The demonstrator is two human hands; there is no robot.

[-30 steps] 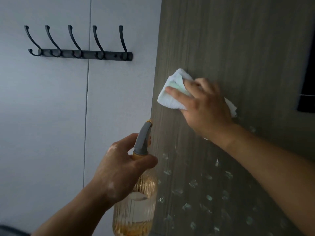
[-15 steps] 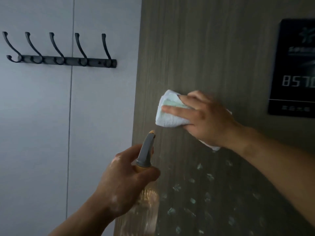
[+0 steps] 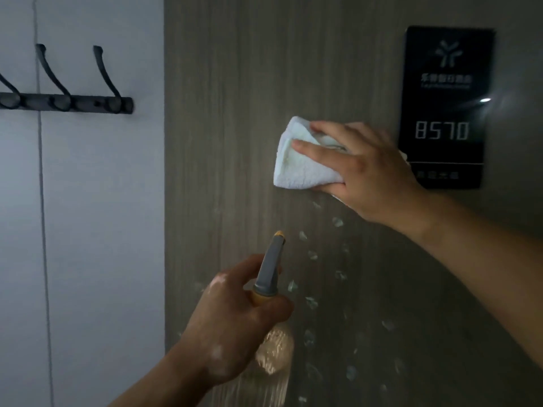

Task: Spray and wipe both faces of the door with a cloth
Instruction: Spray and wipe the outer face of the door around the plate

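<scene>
The wood-grain door face fills the middle and right of the head view. My right hand presses a bunched white cloth against it at mid height, fingers stretched over the cloth and thumb tucked under its lower edge. Lower down, my left hand grips the neck of a ribbed clear spray bottle with a grey and orange head, nozzle pointing up toward the door. Several spray droplets cling to the door below the cloth.
A black room-number plaque reading 8570 is fixed to the door just right of my right hand. On the pale wall to the left hangs a black hook rack.
My right hand has slid the cloth rightward across the door, from the left edge toward the plaque. My left hand keeps hold of the bottle. The view has shifted right.
</scene>
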